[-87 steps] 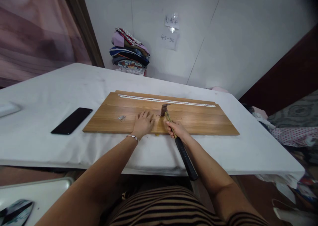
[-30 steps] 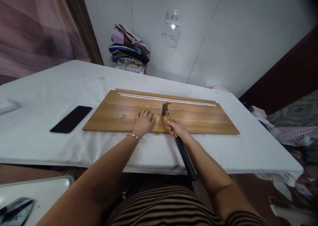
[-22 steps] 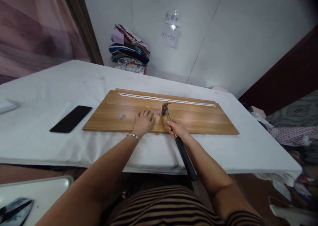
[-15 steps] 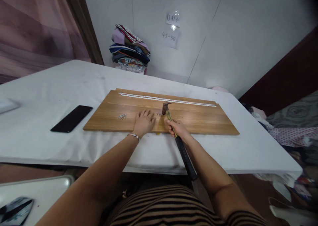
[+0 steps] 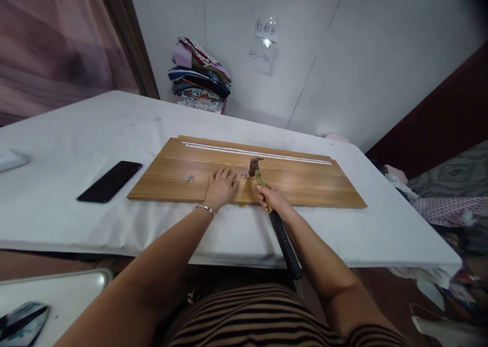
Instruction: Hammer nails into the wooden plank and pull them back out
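Note:
My left hand [image 5: 221, 188] lies flat on a brown wooden board [image 5: 316, 182], fingers spread. My right hand [image 5: 273, 198] is wrapped round the yellow part of a claw hammer [image 5: 283, 243]. The hammer's rusty head is over the middle of the board, claw pointing right, and its black grip slants down towards me past the table edge. A few small dark marks, too small to make out, show between my left hand and the hammer head. Several loose nails [image 5: 188, 178] lie on the board left of my left hand.
Two white strips [image 5: 259, 154] run along the board's far side. A black phone [image 5: 110, 181] rests on the white-covered table [image 5: 125, 123] to the left. Folded clothes [image 5: 200, 77] are stacked against the wall. A white tray [image 5: 76, 281] stands below at the lower left.

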